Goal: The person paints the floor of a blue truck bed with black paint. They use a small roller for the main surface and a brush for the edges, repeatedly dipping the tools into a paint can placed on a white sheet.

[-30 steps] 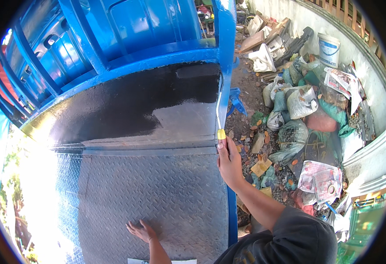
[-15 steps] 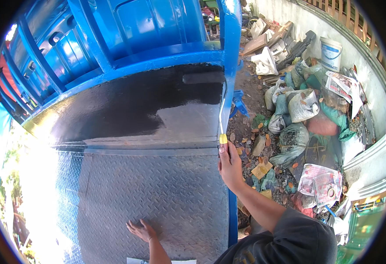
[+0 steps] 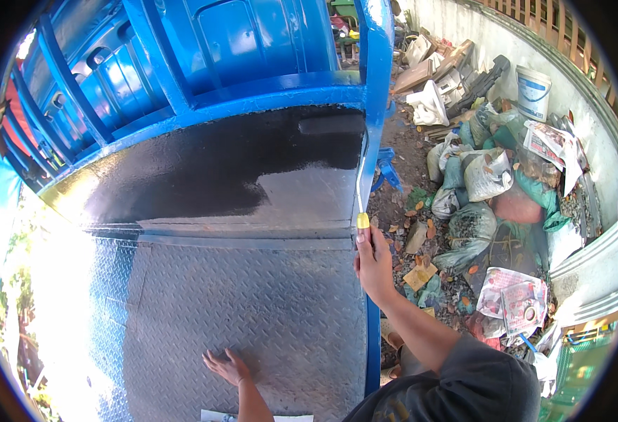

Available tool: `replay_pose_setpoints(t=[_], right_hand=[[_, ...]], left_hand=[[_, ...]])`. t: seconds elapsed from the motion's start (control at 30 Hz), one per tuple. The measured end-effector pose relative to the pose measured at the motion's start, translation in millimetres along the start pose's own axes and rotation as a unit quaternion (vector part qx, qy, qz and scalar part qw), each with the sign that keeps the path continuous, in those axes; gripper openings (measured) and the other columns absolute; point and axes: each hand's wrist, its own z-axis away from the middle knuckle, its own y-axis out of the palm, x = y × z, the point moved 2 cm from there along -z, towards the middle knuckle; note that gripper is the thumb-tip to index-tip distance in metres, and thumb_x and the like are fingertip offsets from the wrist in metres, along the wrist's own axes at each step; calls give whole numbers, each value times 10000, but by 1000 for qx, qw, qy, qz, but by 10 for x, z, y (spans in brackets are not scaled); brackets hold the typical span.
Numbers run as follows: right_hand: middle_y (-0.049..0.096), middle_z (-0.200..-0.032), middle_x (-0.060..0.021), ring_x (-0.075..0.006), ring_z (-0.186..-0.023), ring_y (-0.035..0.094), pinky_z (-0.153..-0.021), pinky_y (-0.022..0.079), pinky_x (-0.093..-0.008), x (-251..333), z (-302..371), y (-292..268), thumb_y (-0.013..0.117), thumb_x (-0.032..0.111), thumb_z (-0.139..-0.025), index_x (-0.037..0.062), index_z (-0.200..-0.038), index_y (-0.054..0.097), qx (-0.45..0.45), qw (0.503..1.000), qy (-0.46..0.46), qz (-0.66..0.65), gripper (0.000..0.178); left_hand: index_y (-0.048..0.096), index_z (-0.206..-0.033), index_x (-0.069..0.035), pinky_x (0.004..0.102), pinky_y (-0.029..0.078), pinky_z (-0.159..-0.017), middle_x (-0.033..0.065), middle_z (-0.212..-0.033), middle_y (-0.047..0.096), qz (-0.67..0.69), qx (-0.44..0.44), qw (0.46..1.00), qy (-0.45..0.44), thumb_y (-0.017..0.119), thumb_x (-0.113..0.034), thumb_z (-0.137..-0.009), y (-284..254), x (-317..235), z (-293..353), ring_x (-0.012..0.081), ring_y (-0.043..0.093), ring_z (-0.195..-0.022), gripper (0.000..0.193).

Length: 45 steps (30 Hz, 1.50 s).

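My right hand (image 3: 376, 266) wraps the paint roller (image 3: 363, 221) right of centre, its rod (image 3: 359, 187) likely giving reach; my left hand (image 3: 229, 367), empty, fingers spread, seemingly braces on the tread plate (image 3: 189, 302), lower centre.

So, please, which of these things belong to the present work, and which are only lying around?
Seemingly part of the work:
paint roller, held in the right hand
partly black-coated panel
treadplate, under the left hand

Seemingly just lying about:
stuffed bags
white-and-blue bucket near the wall
printed sheets
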Motion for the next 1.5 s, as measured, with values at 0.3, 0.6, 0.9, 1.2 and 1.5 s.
replay_pose_setpoints(t=[0.3,0.6,0.9,1.2,1.5], right_hand=[[513,-880,18,-41,-563,500,-472,432,-219,131,-35,-24,485,298,-1153,57,-1309,563,-1,1000,-7,-22,298],[488,-820,11,-62,-618,506,-567,457,-263,-637,197,-34,448,299,-1163,52,-1217,538,2,998,55,27,268],[453,-790,24,-63,-595,459,-540,421,-273,-1187,446,-127,441,312,-1164,71,-1207,532,17,993,117,19,261],[448,-803,33,-32,-594,458,-519,419,-230,-824,382,-247,446,278,-1160,29,-1285,515,19,1000,22,-8,286],[528,-906,-13,-96,-771,486,-719,437,-283,-1175,51,-531,484,262,-1141,-14,-1314,543,-23,999,-5,32,332]], left_hand=[[339,-1607,-64,546,246,-1289,223,-1698,246,1,1,1000,-8,671,-314,-1002,-21,-37,23,415,214,-1583,733],[342,-1607,-64,538,243,-1292,219,-1699,258,11,-3,1000,-2,671,-318,-1002,-5,15,14,410,214,-1586,734],[344,-1602,-57,531,246,-1294,193,-1704,248,-3,6,1000,-10,619,-361,-1034,-15,-19,16,381,205,-1593,701],[341,-1611,-75,538,273,-1288,181,-1709,238,-8,14,1000,-18,612,-367,-1042,-68,-145,22,377,198,-1596,695],[328,-1618,-75,546,284,-1279,201,-1703,241,-18,20,1000,-6,594,-405,-1046,-28,-53,-10,394,204,-1589,712]])
